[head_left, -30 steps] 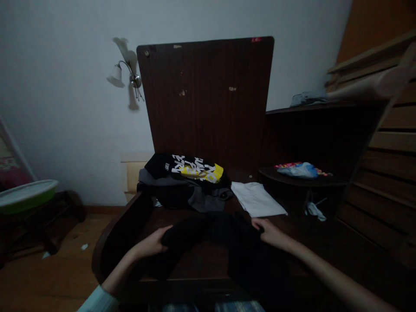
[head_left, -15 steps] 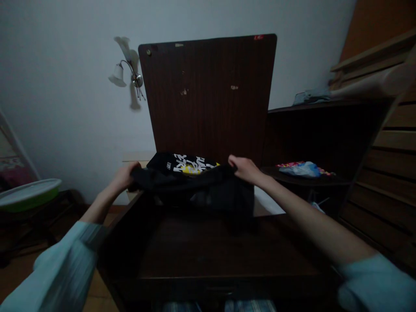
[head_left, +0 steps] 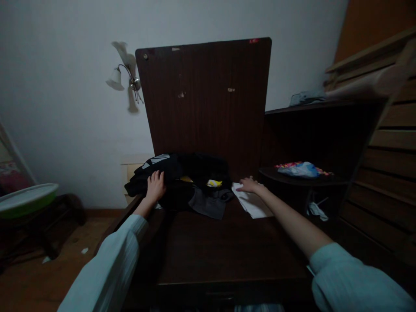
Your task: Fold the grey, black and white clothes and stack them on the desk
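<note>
A black garment (head_left: 204,167) with white, yellow and grey patches lies crumpled at the back of the dark wooden desk (head_left: 208,255). My left hand (head_left: 156,186) rests on its left part with fingers spread, not gripping. A grey piece of the cloth (head_left: 209,203) hangs forward over the desktop. My right hand (head_left: 249,185) is just right of the garment, over the far end of some white paper sheets (head_left: 255,206). Its fingers are stretched out and look loose, touching or just above the paper.
An upright dark wooden panel (head_left: 208,99) stands behind the desk. To the right, a corner shelf (head_left: 286,177) holds a blue-white plastic bag (head_left: 302,170). A wall lamp (head_left: 121,80) is at the upper left. A green basin (head_left: 35,199) sits on a stand at far left.
The black garment, held up between both hands before, has been let go and lies on the desk. My left hand moved right onto it, and my right hand lowered to the paper.
</note>
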Demonstrator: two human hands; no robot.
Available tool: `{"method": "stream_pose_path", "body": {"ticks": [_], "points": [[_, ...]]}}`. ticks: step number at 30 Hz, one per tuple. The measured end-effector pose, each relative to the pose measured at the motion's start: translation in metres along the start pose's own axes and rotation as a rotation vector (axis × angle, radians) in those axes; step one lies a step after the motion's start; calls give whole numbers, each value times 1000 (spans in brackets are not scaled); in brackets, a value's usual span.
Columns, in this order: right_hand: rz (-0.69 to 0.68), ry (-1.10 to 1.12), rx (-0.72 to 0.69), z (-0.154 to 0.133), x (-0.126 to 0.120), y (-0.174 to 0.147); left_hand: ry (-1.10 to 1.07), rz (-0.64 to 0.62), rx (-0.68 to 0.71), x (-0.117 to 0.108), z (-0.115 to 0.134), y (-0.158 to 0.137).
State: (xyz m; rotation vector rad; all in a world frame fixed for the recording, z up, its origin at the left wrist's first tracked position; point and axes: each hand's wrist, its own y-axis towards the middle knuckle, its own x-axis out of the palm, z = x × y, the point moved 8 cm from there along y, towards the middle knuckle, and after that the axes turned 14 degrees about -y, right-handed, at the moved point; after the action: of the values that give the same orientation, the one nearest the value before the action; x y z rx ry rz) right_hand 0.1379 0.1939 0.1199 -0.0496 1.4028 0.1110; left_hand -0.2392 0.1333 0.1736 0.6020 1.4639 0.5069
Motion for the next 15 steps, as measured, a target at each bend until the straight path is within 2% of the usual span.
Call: {"method": "stream_pose_path", "body": {"ticks": [4, 6, 11, 13, 15], "points": [[-137, 28, 144, 24, 66, -23, -108, 34, 57, 8, 39, -3], [-95, 81, 233, 28, 87, -32, -154, 71, 77, 5, 56, -2], [69, 78, 287, 22, 100, -38, -201, 83, 93, -6, 83, 18], [79, 84, 290, 23, 99, -38, -197, 30, 111, -1, 88, 29], [77, 89, 282, 23, 97, -38, -203, -105, 95, 19, 87, 36]]}}
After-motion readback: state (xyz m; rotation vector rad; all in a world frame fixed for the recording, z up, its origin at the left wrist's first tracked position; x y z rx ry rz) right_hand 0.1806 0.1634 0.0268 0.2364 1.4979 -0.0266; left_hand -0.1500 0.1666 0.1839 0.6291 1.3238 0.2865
